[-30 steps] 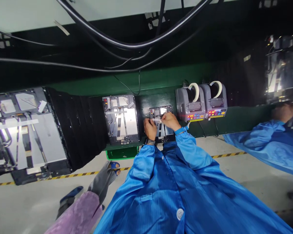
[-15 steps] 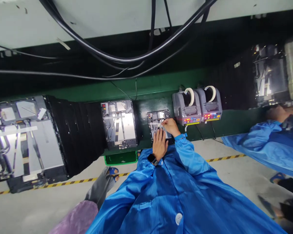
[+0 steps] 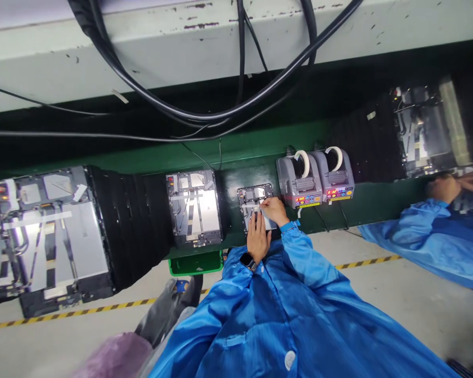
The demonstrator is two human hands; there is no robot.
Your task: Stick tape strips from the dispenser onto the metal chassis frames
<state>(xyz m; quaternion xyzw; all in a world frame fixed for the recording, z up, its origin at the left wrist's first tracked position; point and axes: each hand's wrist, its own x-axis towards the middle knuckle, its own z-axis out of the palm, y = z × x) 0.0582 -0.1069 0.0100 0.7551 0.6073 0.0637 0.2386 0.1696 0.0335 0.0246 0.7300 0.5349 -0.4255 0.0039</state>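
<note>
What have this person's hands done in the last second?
The left hand drew back toward the body and now lies open against the lower edge of the small dark metal-framed device. The right hand stayed on the device. The grey tape dispensers with white rolls stayed put.

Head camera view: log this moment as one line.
Left hand: on metal device frame | Right hand: at white tape strip | Nearby: two tape dispensers

A single head-worn camera looks forward and down over the person's chest, with the left hand [image 3: 258,239] and right hand [image 3: 274,210] near and the green table [image 3: 252,157] stretching left and right.
</note>
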